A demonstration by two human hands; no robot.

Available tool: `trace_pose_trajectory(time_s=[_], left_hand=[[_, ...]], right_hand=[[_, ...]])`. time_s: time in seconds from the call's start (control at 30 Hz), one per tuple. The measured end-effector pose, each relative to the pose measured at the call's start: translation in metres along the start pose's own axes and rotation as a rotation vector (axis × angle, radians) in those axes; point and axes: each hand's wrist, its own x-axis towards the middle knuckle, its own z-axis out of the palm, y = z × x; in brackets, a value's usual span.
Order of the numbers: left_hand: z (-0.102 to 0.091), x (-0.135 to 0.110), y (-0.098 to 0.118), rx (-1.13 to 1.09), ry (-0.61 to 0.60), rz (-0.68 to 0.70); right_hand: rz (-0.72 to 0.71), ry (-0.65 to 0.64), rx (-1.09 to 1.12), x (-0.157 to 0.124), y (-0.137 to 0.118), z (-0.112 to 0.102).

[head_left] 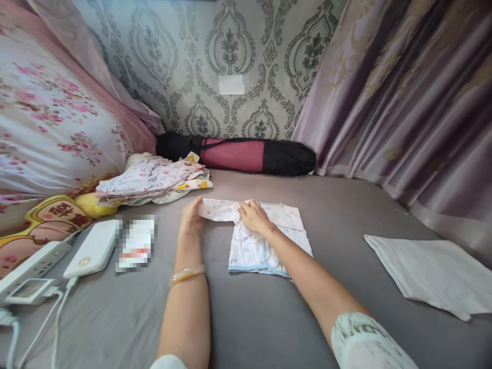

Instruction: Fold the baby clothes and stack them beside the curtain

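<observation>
A small white baby garment [265, 241] with pale blue trim lies spread on the grey bedsheet [269, 318] in front of me. My left hand [191, 216] rests at the end of its left sleeve, fingers stretched along the cloth. My right hand [252, 215] lies flat on the shoulder of the garment, fingers spread and pressing it down. A pale bangle [187, 274] circles my left wrist.
A stack of folded baby clothes [154, 179] sits at the back left. A rolled pink mat in a black bag [238, 152] lies along the wall. A white cloth [434, 271] is at right. A power strip [33, 264], power bank [92, 248] and cables lie at left, beside floral pillows [49, 118].
</observation>
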Motion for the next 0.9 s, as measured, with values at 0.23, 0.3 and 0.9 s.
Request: trace_pose_trajectory(time_s=[0.23,0.3,0.9], left_hand=[[-0.002,-0.002,0.014,-0.309,-0.047,-0.268],[-0.002,0.001,0.013,-0.375,-0.106,-0.300],[0.048,-0.044,0.017,-0.240,-0.180,-0.020]], right_hand=[[0.115,0.071,-0.094,0.001,-0.005,0.021],[0.122,0.076,-0.106,0.002,-0.006,0.023],[0.141,-0.076,0.222,-0.008,0.023,-0.030]])
